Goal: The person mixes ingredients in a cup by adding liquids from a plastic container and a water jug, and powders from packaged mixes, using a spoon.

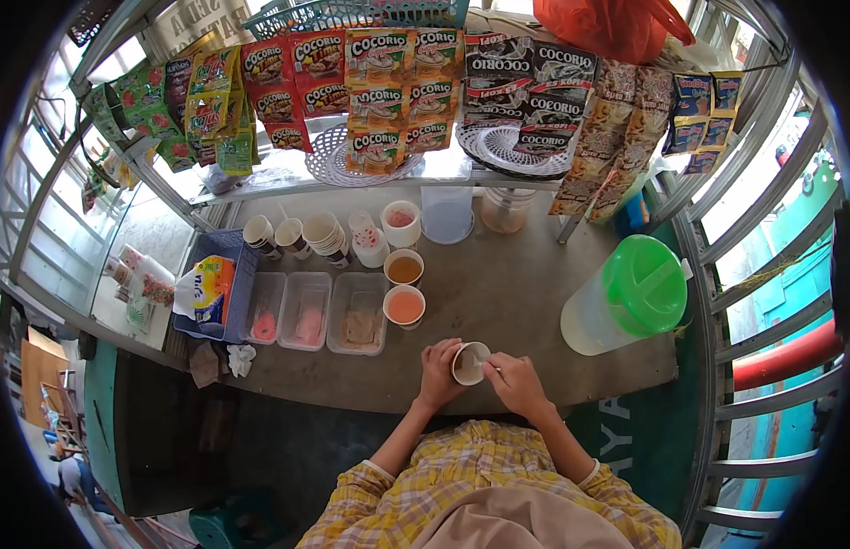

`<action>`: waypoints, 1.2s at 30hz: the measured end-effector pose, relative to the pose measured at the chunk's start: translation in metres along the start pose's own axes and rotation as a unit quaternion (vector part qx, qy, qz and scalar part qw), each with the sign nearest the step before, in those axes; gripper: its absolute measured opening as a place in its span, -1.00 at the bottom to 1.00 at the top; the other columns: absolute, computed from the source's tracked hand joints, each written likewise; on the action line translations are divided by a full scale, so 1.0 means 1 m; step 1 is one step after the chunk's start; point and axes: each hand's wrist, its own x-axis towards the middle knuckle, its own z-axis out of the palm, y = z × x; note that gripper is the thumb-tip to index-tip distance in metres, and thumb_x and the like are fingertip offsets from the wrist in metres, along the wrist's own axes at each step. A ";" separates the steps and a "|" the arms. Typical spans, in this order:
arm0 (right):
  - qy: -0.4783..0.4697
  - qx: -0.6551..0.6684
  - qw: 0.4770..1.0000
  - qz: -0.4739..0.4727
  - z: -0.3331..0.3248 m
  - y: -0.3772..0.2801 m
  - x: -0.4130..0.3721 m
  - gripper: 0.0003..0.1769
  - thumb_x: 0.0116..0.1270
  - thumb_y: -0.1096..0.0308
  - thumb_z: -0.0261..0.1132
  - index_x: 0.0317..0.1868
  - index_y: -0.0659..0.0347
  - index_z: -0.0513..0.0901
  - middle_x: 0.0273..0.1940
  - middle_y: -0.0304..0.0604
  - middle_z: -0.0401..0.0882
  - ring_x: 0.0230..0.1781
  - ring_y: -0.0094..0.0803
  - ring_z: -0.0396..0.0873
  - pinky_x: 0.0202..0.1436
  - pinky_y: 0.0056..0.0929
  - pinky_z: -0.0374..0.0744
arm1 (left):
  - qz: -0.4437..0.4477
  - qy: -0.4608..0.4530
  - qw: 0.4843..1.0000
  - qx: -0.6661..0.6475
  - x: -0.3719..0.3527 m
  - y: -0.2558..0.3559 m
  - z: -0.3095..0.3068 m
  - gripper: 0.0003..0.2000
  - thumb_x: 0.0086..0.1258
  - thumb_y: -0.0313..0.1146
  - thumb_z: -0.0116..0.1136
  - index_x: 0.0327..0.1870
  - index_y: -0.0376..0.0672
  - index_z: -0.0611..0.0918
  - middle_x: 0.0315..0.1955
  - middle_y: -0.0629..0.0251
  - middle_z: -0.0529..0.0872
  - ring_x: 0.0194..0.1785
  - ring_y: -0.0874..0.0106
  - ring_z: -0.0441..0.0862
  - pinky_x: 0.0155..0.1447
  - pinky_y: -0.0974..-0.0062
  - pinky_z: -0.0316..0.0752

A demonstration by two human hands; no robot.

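My left hand (439,373) is wrapped round the side of a white paper cup (470,377), held near the table's front edge. Some brown stuff shows inside the cup. My right hand (514,382) is pinched at the cup's right rim on a small pale spoon (481,362), its lower end inside the cup; most of it is hidden by the fingers. Left of the cup stand a paper cup of orange-pink drink (404,306) and a paper cup of brown drink (404,267).
Plastic tubs of pink powder (309,325) and brown powder (359,328) sit to the left, beside a blue basket (246,285). Stacked paper cups (326,238) stand behind. A green-lidded pitcher (585,316) is at right. Drink sachets (379,96) hang above the table (507,293).
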 end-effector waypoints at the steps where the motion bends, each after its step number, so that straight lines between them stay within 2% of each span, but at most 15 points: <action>1: -0.010 0.026 1.000 0.001 0.002 0.003 0.000 -0.75 0.44 0.24 0.11 -0.28 0.22 0.61 -0.36 -0.08 0.59 -0.32 -0.06 0.54 -0.21 -0.19 0.35 | -0.001 0.003 1.000 -0.004 -0.001 -0.001 0.001 -0.18 -0.14 -0.30 0.56 0.23 -0.04 0.34 0.15 0.22 0.54 0.23 0.18 0.49 0.25 0.13 0.22; 2: -0.020 0.052 0.998 0.003 0.004 0.004 -0.001 -0.75 0.44 0.24 0.12 -0.28 0.22 0.61 -0.36 -0.07 0.58 -0.33 -0.05 0.54 -0.22 -0.19 0.35 | -0.002 0.007 1.000 -0.008 -0.001 -0.001 0.002 -0.18 -0.14 -0.29 0.55 0.23 -0.02 0.35 0.17 0.23 0.54 0.24 0.19 0.48 0.25 0.12 0.21; 5: 0.052 -0.058 0.996 -0.033 0.008 -0.002 -0.004 -0.75 0.43 0.25 0.13 -0.28 0.24 0.61 -0.37 -0.05 0.58 -0.36 -0.04 0.54 -0.27 -0.18 0.37 | 0.004 0.008 1.000 0.010 -0.001 0.000 0.001 -0.19 -0.15 -0.30 0.54 0.23 -0.02 0.35 0.16 0.23 0.54 0.24 0.19 0.48 0.25 0.11 0.20; 11: 0.036 0.005 0.999 -0.006 0.014 0.001 -0.010 -0.75 0.44 0.24 0.13 -0.26 0.25 0.61 -0.37 -0.06 0.59 -0.38 -0.06 0.54 -0.28 -0.18 0.38 | 0.015 0.011 1.000 0.007 0.000 0.000 -0.003 -0.23 -0.14 -0.32 0.48 0.22 -0.03 0.39 0.14 0.19 0.56 0.22 0.16 0.48 0.25 0.11 0.17; 14: 0.050 -0.029 0.998 -0.019 0.014 0.001 -0.012 -0.75 0.43 0.25 0.13 -0.26 0.26 0.62 -0.37 -0.06 0.59 -0.39 -0.05 0.55 -0.30 -0.19 0.39 | 0.019 -0.002 1.000 0.000 0.001 0.001 -0.005 -0.26 -0.15 -0.33 0.45 0.21 -0.05 0.42 0.14 0.17 0.56 0.22 0.15 0.48 0.25 0.11 0.17; 17: 0.005 0.108 0.994 0.028 0.019 0.010 -0.012 -0.76 0.43 0.26 0.14 -0.26 0.26 0.62 -0.36 -0.06 0.60 -0.38 -0.04 0.55 -0.29 -0.20 0.39 | 0.011 -0.003 1.000 -0.015 0.001 0.001 -0.006 -0.27 -0.15 -0.33 0.43 0.20 -0.06 0.43 0.14 0.17 0.56 0.23 0.13 0.48 0.26 0.10 0.17; 20: 0.066 -0.026 0.997 -0.018 0.018 0.002 -0.013 -0.76 0.43 0.27 0.13 -0.26 0.26 0.62 -0.36 -0.05 0.60 -0.37 -0.03 0.55 -0.26 -0.20 0.39 | 0.007 -0.016 1.000 -0.022 0.000 -0.001 -0.006 -0.24 -0.13 -0.33 0.44 0.23 -0.05 0.39 0.16 0.14 0.54 0.23 0.12 0.48 0.28 0.09 0.16; 23: -0.007 0.081 0.996 0.025 0.014 0.000 -0.010 -0.77 0.43 0.27 0.13 -0.26 0.25 0.62 -0.34 -0.03 0.60 -0.36 -0.03 0.55 -0.24 -0.19 0.38 | 0.010 -0.013 0.999 -0.034 0.000 -0.002 -0.002 -0.18 -0.12 -0.34 0.48 0.27 -0.03 0.30 0.16 0.10 0.52 0.24 0.11 0.48 0.27 0.07 0.17; 26: 0.077 0.001 0.997 -0.021 0.019 -0.001 -0.010 -0.77 0.43 0.28 0.13 -0.27 0.26 0.61 -0.36 -0.03 0.59 -0.37 -0.04 0.55 -0.24 -0.19 0.38 | 0.022 0.000 1.000 -0.022 0.000 -0.004 0.000 -0.12 -0.11 -0.33 0.54 0.28 0.00 0.22 0.16 0.07 0.51 0.22 0.12 0.48 0.26 0.06 0.18; 29: -0.003 0.005 1.000 0.020 0.015 0.004 -0.011 -0.78 0.45 0.25 0.10 -0.24 0.20 0.58 -0.31 -0.08 0.58 -0.30 -0.08 0.54 -0.19 -0.19 0.33 | 0.026 0.009 1.000 -0.014 0.002 -0.002 0.000 -0.13 -0.10 -0.32 0.57 0.24 0.01 0.20 0.15 0.08 0.51 0.20 0.12 0.50 0.24 0.05 0.19; 32: 0.029 0.079 0.996 0.022 0.021 0.010 -0.010 -0.77 0.43 0.27 0.14 -0.27 0.25 0.61 -0.37 -0.08 0.59 -0.38 -0.05 0.55 -0.24 -0.19 0.37 | 0.025 0.011 1.000 -0.004 -0.002 -0.008 0.004 -0.16 -0.08 -0.30 0.57 0.21 0.01 0.21 0.13 0.09 0.53 0.17 0.13 0.52 0.24 0.06 0.19; 35: 0.069 -0.018 0.997 -0.035 0.016 0.004 -0.011 -0.77 0.43 0.28 0.14 -0.28 0.27 0.61 -0.39 -0.07 0.59 -0.40 -0.06 0.55 -0.27 -0.21 0.40 | 0.028 0.015 0.999 -0.005 -0.003 -0.009 0.005 -0.18 -0.07 -0.30 0.56 0.19 0.01 0.21 0.13 0.09 0.54 0.17 0.12 0.53 0.24 0.07 0.19; 36: 0.048 0.019 0.998 -0.022 0.016 0.006 -0.010 -0.76 0.43 0.29 0.14 -0.29 0.28 0.60 -0.39 -0.05 0.59 -0.41 -0.06 0.55 -0.28 -0.23 0.41 | 0.028 0.015 0.999 -0.003 -0.003 -0.009 0.005 -0.19 -0.07 -0.30 0.56 0.18 0.01 0.22 0.13 0.09 0.54 0.17 0.12 0.53 0.24 0.06 0.19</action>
